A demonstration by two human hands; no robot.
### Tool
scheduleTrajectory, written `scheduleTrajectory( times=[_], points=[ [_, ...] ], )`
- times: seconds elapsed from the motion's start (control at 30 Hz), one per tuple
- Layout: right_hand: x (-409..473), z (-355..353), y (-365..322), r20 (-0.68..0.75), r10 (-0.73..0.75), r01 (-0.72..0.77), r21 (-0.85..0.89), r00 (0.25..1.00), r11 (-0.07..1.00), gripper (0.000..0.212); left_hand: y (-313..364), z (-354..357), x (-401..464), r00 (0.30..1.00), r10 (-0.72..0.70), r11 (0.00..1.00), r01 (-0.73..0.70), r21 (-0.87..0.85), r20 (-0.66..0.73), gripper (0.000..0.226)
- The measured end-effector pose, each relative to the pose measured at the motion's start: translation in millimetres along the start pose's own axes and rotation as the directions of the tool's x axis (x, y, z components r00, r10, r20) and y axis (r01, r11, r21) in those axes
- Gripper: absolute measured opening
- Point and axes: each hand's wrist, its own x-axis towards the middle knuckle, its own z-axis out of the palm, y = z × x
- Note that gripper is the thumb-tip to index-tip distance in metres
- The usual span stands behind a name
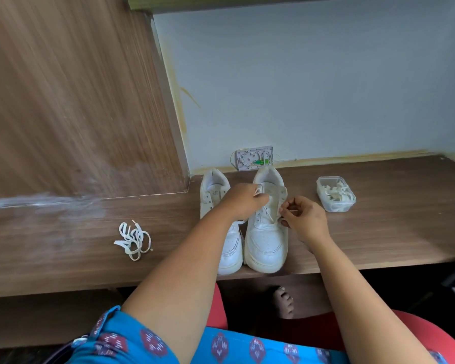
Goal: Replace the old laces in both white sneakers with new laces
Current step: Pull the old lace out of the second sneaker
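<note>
The scene was lit by soft, even daylight, and no single lamp could be identified. The far wall (313, 82) was rendered in a pale bluish tone, brighter toward the right. Only faint, diffuse shadows were cast on the wooden desk (392, 219). A whitish glare was seen on the wooden panel (71, 101) at the left and along the desk below it. The space under the desk was left very dark. Straight lines were bent by the wide-angle lens, most strongly at the edges. The left panel was smeared by motion blur, and the whole picture was rather soft, so fine details were lost.
</note>
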Motion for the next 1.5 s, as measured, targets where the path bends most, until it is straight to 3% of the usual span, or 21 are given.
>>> scheduleTrajectory(
  times=[0.2, 0.33, 0.5, 0.6, 0.73, 0.77, 0.83, 0.9, 0.93, 1.0, 1.07, 1.13, 1.2, 1.27, 1.3, 1.33, 1.4, 1.47, 1.5],
  points=[
    [0.2, 4.9, 4.3, -0.021, -0.058, 0.057, -0.054, 0.998, 0.997, 0.013, -2.7, 8.4, 0.7, 0.986, 0.152, 0.976, -0.160, 0.150, 0.068, 0.037],
    [-0.8, 5.7, 2.4, -0.039, -0.161, 0.153, -0.171, 0.986, 0.973, 0.017, 9.5, 24.2, -4.6, 0.961, 0.277, 0.904, -0.269, 0.331, 0.024, 0.036],
    [3.0, 0.1, 1.4, -0.061, -0.211, 0.190, -0.242, 0.976, 0.952, 0.018, 16.2, 30.6, 0.2, 0.938, 0.308, 0.900, -0.233, 0.368, -0.160, 0.014],
    [0.3, 0.2, 3.9, -0.053, -0.271, 0.245, -0.288, 0.961, 0.926, 0.020, 11.2, 23.7, 9.0, 0.936, 0.238, 0.953, -0.174, 0.246, -0.258, 0.017],
    [-3.9, 10.0, -5.2, -0.020, -0.541, 0.468, -0.474, 0.841, 0.746, 0.035, 21.5, 12.6, 0.9, 0.969, 0.139, 0.985, -0.156, -0.069, -0.206, 0.044],
    [-8.2, 15.8, -11.4, 0.005, -0.539, 0.489, -0.427, 0.842, 0.761, 0.040, 23.6, 7.5, -1.2, 0.977, 0.095, 0.984, -0.122, -0.133, -0.192, 0.046],
    [-20.2, 28.9, -25.0, 0.069, -0.402, 0.408, -0.164, 0.913, 0.898, 0.054, 22.3, -5.4, -4.2, 0.988, -0.043, 0.956, -0.003, -0.292, -0.150, 0.042],
    [-28.2, 39.3, -31.1, 0.155, -0.219, 0.200, 0.131, 0.963, 0.971, 0.073, 16.3, -15.1, -6.3, 0.991, -0.132, 0.790, 0.116, -0.602, 0.018, 0.032],
    [-29.9, 40.8, -31.7, 0.195, -0.180, 0.148, 0.172, 0.964, 0.974, 0.079, 15.0, -18.9, -7.5, 0.987, -0.092, 0.618, 0.163, -0.769, 0.135, 0.028],
    [-31.1, 39.0, -30.9, 0.305, -0.201, 0.202, 0.029, 0.931, 0.979, 0.075, 19.4, -26.7, -9.1, 0.978, 0.081, 0.249, 0.167, -0.954, 0.192, 0.030],
    [-36.8, 42.1, -32.5, 0.422, -0.235, 0.293, -0.075, 0.876, 0.953, 0.050, 34.2, -35.8, -14.4, 0.977, 0.199, 0.010, 0.077, -0.997, 0.078, 0.038],
    [-41.7, 50.5, -29.3, 0.427, -0.297, 0.360, -0.071, 0.854, 0.930, 0.024, 46.1, -47.4, -18.7, 0.981, 0.192, -0.167, 0.012, -0.986, -0.020, 0.041],
    [-41.4, 53.5, -21.7, 0.369, -0.336, 0.410, -0.143, 0.867, 0.901, 0.005, 43.3, -61.4, -19.1, 0.993, 0.106, -0.325, -0.011, -0.946, -0.048, 0.046],
    [-36.9, 50.2, -18.5, 0.319, -0.389, 0.477, -0.275, 0.864, 0.835, 0.008, 29.3, -78.4, -16.9, 0.997, -0.076, -0.433, -0.063, -0.899, -0.033, 0.052],
    [-34.0, 47.9, -18.1, 0.301, -0.427, 0.515, -0.347, 0.853, 0.784, 0.013, 21.0, -86.5, -16.1, 0.979, -0.198, -0.397, -0.122, -0.909, -0.045, 0.052],
    [-32.3, 46.0, -21.6, 0.269, -0.455, 0.529, -0.396, 0.849, 0.751, 0.015, 11.6, -92.3, -14.6, 0.946, -0.314, -0.289, -0.178, -0.941, -0.082, 0.050],
    [-25.5, 44.1, -29.7, 0.140, -0.450, 0.467, -0.382, 0.882, 0.797, 0.015, -2.6, -95.8, -12.8, 0.880, -0.436, 0.136, -0.146, -0.980, -0.191, 0.046],
    [-15.6, 44.0, -45.8, -0.009, -0.300, 0.296, -0.139, 0.954, 0.945, 0.019, -8.9, -86.2, -15.6, 0.908, -0.361, 0.588, 0.046, -0.807, -0.211, 0.049],
    [-10.7, 43.9, -56.9, -0.049, -0.205, 0.207, 0.026, 0.977, 0.978, 0.021, -10.3, -76.9, -17.3, 0.949, -0.284, 0.718, 0.114, -0.687, -0.140, 0.061]
  ],
)
